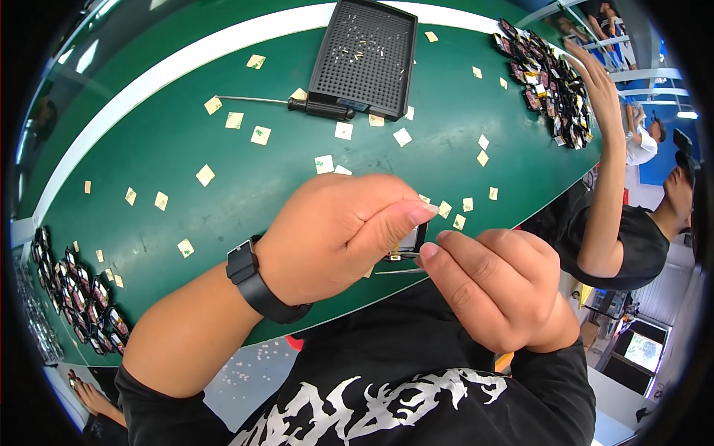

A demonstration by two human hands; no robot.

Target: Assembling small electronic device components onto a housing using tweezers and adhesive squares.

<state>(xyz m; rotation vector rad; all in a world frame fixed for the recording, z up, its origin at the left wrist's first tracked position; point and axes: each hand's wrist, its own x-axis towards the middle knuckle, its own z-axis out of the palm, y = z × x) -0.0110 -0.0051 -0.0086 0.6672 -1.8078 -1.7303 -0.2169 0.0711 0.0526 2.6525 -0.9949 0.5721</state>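
My left hand (335, 238) is closed, thumb on top, around a small black-edged electronic part (416, 239). Most of that part is hidden behind the thumb and fingers; a light face and a small yellow-gold piece (396, 257) show at its lower edge. Pinched in my right hand (500, 290) is a thin pair of metal tweezers (401, 271), whose slim tips point left beside the part. Both hands meet just above the near edge of the green table. A black watch (256, 279) is on my left wrist.
A black perforated tray (364, 56) with tiny pieces lies at the far side, beside a black-handled screwdriver (320, 108). Small cream stickers (260, 135) are scattered over the green table (282, 178). Piles of black parts lie far right (550, 93) and left (82, 297). A co-worker's arm (606, 149) reaches to the right pile.
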